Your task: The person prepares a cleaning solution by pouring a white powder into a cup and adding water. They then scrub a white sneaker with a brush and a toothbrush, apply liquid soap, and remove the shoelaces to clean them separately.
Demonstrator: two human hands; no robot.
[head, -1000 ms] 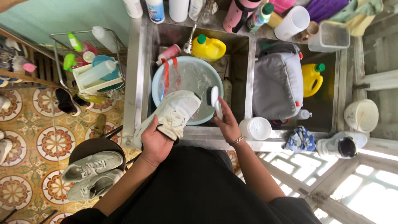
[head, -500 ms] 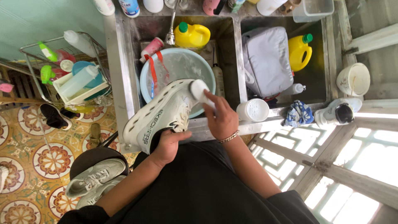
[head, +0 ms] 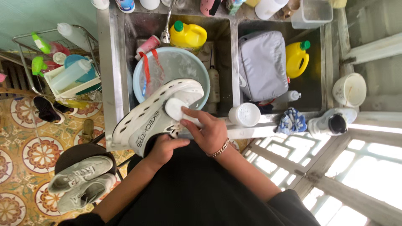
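left hand [head: 164, 147] clamps the wet white perforated foam shoe [head: 153, 117] underneath: light, slippery; right hand [head: 207, 130] pinches a white scrub brush [head: 175, 108].

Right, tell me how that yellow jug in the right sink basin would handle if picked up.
The yellow jug has a moulded handle, so gripping it is probably easy. It lies on its side by the grey bag, so it may roll. Its weight cannot be judged, as the contents are hidden.

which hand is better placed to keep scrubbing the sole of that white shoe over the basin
Right. The right hand already holds the white brush pressed against the white shoe, above the blue basin. The left hand is under the shoe supporting it, so its grip is taken.
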